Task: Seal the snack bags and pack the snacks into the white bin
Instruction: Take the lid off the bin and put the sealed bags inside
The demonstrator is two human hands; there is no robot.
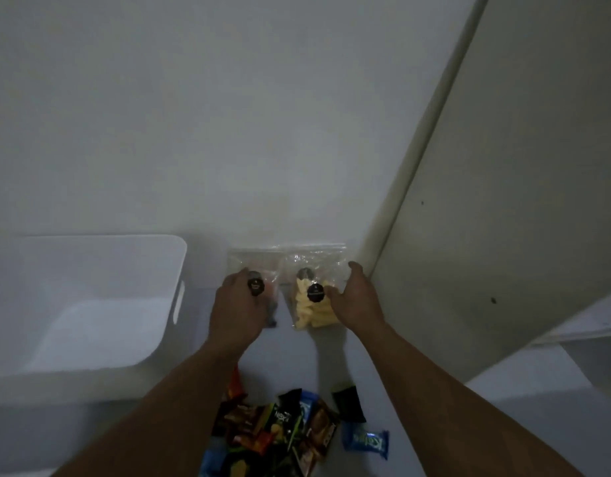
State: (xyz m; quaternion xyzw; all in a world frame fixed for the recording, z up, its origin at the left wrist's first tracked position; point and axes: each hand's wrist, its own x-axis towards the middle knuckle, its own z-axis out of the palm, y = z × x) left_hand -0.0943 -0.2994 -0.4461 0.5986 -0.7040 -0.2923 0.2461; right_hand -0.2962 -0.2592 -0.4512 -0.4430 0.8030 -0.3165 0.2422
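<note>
Nearest, a pile of wrapped snacks (276, 432) lies on the white tabletop (297, 356). It is too jumbled to count, but it looks like roughly a dozen. Two pieces lie apart on its right, one blue packet (366, 440) and one black packet (349, 404).

Farther on, both hands reach two clear bags lying side by side against the wall (228, 132). The left hand (235, 311) curls over the left bag (259, 259). The right hand (357, 301) is spread with the thumb lifted, and its fingertips touch the side of the right bag (314, 311), which is full of pale sticks.

Both bags look light, crinkly and slippery, and their contents would likely crush. I would pinch the empty film along the far top edge, where the seal should run.

One white bin (90, 270) stands to the left, just beside the bags.
</note>
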